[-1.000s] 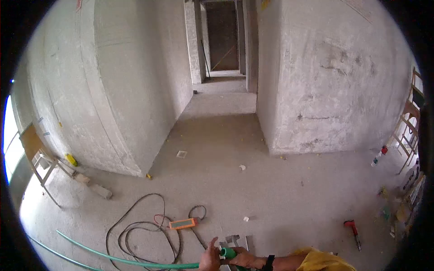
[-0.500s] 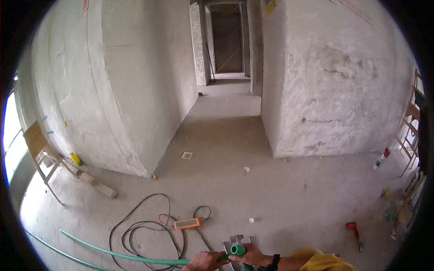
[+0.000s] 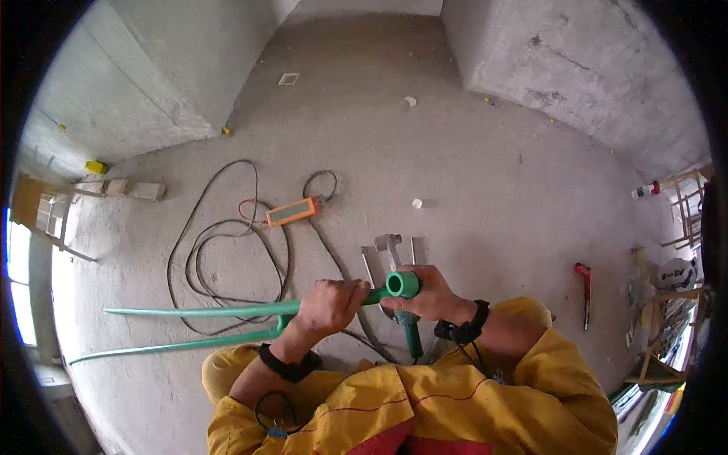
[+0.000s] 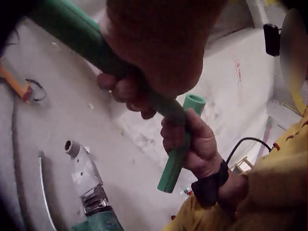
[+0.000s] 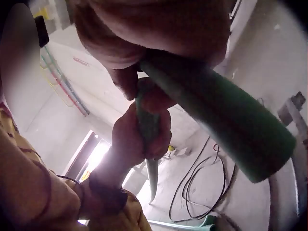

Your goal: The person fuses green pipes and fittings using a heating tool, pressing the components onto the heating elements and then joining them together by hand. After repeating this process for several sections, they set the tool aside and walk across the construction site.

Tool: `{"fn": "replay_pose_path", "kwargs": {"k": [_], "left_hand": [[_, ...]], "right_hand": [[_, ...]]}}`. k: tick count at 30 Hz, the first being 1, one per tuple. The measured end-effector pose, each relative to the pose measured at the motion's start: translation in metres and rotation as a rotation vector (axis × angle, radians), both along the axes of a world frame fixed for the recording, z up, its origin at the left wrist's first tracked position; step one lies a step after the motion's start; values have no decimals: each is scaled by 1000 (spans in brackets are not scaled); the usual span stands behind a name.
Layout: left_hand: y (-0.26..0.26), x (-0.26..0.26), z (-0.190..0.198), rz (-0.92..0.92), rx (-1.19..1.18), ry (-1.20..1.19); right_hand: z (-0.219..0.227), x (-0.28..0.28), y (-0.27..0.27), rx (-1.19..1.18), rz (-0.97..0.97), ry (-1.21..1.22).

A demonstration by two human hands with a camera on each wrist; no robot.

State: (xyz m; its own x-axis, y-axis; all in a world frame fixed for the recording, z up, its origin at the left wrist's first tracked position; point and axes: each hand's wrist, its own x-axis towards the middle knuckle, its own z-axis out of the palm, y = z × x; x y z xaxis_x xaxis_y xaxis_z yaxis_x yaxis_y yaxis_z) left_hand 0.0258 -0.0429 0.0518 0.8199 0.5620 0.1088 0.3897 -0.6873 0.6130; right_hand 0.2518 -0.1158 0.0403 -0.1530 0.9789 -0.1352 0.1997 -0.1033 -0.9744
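A long green pipe (image 3: 227, 310) reaches left from the person's hands in the head view. The left hand (image 3: 327, 307) grips it near its right end, fingers curled round it. Just to the right, the right hand (image 3: 428, 294) holds a green tee-shaped fitting (image 3: 403, 284) whose round opening faces up. Pipe and fitting meet between the two hands. In the left wrist view the right hand (image 4: 202, 144) wraps round the fitting, with a short green length (image 4: 172, 173) pointing down. Below the hands stands a tool with a green handle (image 3: 412, 338) and grey metal head (image 4: 85, 168).
A second green pipe (image 3: 174, 345) lies on the floor at the left. A coiled black cable (image 3: 199, 262) and an orange device (image 3: 293, 211) are ahead. A red tool (image 3: 584, 296) lies at the right, near a wooden frame (image 3: 667, 334) and clutter.
The head view has tilted down, bringing the torso and knees into view. The left hand, earlier with a finger raised beside the fitting, now grips the pipe to its left.
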Motion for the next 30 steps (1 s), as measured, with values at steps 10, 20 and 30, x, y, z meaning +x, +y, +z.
{"fn": "replay_pose_path", "kwargs": {"k": [10,20,30], "left_hand": [[44,-9,-16,113,-843,382],[96,3,-134,388,-343,505],[97,1,-182,392,-261,494]], "right_hand": [[-23,21,19,-233,29,-74],[-137,95,60,-633,-197,-19],[-198,107,86,-590,-132,-133]]}}
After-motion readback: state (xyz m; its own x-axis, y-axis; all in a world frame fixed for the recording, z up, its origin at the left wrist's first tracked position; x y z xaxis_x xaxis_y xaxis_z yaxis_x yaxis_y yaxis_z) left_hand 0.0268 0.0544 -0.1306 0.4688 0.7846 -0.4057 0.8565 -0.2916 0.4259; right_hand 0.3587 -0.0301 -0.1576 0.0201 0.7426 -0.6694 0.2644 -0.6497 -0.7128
